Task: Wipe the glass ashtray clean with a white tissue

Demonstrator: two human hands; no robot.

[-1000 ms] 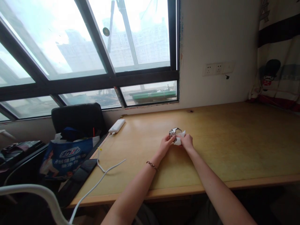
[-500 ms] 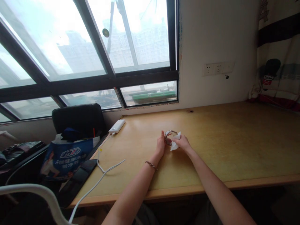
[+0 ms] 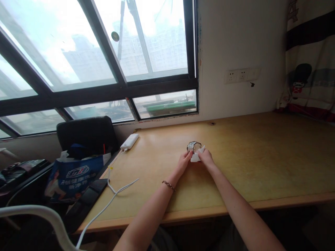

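Above the middle of the wooden desk (image 3: 235, 164) I hold a looped, shiny wristwatch (image 3: 192, 145) with a metal band; its fine detail is too small to make out. My left hand (image 3: 184, 163) is closed on its left side, thumb on the near edge. A crumpled white tissue (image 3: 195, 158) is pinched in my right hand (image 3: 206, 159) and lies against the near right part of the loop. Some of the fingers of both hands are hidden behind the watch and the tissue.
A white power bank (image 3: 130, 142) lies at the desk's left edge, with a white cable (image 3: 115, 198) running from it. Left of the desk stand a black chair (image 3: 86, 134) and a blue bag (image 3: 78, 176). Behind are a window and wall sockets (image 3: 242, 75).
The watch has turned, so a pale flat part now faces me near my left thumb. My left hand has shifted right, closer to my right hand, and the tissue has moved with the right fingers.
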